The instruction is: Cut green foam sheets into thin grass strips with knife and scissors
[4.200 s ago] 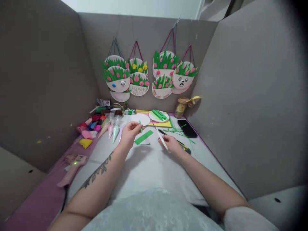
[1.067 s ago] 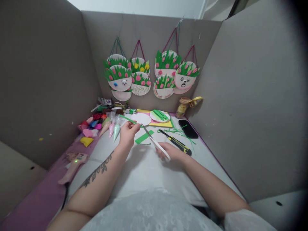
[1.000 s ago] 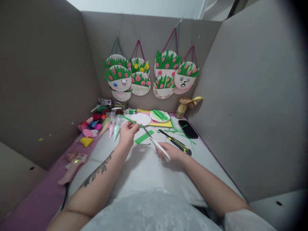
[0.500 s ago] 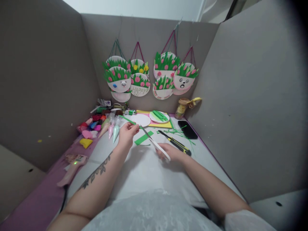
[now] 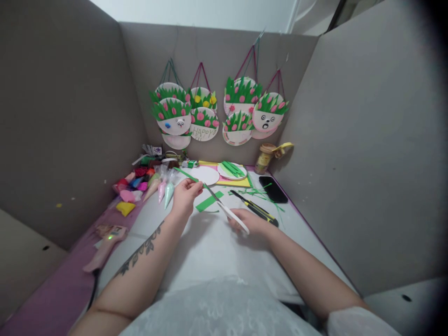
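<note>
My left hand [image 5: 186, 193] pinches a narrow green paper strip [image 5: 185, 174], whose long end sticks out to the upper left. In my right hand [image 5: 245, 220] is a pair of white-handled scissors [image 5: 231, 214], held by the handles. Their blade tips meet the short end of the strip just right of my left fingertips. Under the blades a wider green paper piece [image 5: 209, 201] lies on the white table cover. Thin green offcuts [image 5: 255, 190] are scattered beyond a black and yellow utility knife [image 5: 257, 208], right of the scissors.
White paper plates [image 5: 206, 176] lie at the back, one bearing green strips [image 5: 232, 169]. A phone [image 5: 273, 189] and a lidded cup [image 5: 265, 158] stand right. Left are coloured clay packs [image 5: 126, 195], filled piping bags [image 5: 168, 192] and a pink glue gun [image 5: 107, 247]. Decorated plates [image 5: 174, 115] hang behind.
Both hands stay almost in place. The scissor handles have shifted very slightly to the right, and the view has tilted a little.
</note>
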Demonstrator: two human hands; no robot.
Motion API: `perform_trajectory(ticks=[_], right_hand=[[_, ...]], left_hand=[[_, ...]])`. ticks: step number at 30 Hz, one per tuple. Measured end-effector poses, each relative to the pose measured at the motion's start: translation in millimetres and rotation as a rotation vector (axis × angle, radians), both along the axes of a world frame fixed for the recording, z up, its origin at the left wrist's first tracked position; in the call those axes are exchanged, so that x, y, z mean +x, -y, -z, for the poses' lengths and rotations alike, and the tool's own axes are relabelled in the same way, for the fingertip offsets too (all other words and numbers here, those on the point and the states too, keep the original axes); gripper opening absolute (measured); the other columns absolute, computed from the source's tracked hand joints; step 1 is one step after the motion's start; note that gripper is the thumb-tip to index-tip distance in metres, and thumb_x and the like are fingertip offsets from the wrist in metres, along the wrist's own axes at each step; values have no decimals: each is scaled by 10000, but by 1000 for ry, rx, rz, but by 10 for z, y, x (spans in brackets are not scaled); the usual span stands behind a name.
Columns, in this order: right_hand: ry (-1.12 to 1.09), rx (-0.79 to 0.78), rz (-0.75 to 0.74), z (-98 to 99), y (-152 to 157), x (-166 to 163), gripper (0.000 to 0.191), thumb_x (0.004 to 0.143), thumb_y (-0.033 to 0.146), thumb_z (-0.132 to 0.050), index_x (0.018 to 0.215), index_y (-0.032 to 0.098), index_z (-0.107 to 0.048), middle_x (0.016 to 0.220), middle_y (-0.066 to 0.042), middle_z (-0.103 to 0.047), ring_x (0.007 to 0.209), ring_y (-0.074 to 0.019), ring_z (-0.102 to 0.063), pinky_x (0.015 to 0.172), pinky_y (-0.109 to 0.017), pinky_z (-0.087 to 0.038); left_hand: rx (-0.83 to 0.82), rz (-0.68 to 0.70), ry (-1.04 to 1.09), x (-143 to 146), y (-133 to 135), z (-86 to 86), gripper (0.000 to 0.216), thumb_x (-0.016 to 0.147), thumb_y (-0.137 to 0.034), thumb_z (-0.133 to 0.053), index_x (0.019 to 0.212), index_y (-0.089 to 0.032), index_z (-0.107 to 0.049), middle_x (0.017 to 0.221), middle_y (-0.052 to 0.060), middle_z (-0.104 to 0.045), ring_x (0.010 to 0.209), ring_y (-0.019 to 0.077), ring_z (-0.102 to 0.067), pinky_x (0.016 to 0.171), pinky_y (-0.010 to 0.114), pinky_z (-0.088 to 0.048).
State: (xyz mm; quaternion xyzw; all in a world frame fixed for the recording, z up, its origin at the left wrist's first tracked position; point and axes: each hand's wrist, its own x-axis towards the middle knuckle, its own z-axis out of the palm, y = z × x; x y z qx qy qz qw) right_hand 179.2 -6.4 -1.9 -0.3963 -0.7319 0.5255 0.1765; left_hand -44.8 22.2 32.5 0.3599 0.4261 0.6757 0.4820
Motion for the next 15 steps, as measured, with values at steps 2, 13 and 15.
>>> perform_trajectory(ticks=[2,13,15], right_hand=[[-2,-7,-1,-6,0,-1,94,632,202,-522,722,184,-498,628,29,-513,536,-91,-483,483,-192,-399],[-3,-25,39,46,-31,12,68,638,180,-511,706,181,-511,578,42,-510,486,-82,-461,443,-183,-360],[8,-6,48,40,-28,18,55,646,179,-520,701,180,-515,574,40,-514,485,-83,-458,446,-185,-355]], left_hand=[[-6,-3,0,0,0,-3,363,493,-311,-816,672,-157,-541,582,-37,-570,584,104,-572,666,278,-507],[-10,5,11,-7,9,-23,359,497,-301,-818,674,-152,-543,578,-38,-569,590,105,-585,688,288,-518],[-20,7,8,-19,3,-27,356,499,-299,-816,678,-148,-548,591,-25,-587,599,113,-595,689,292,-518]])
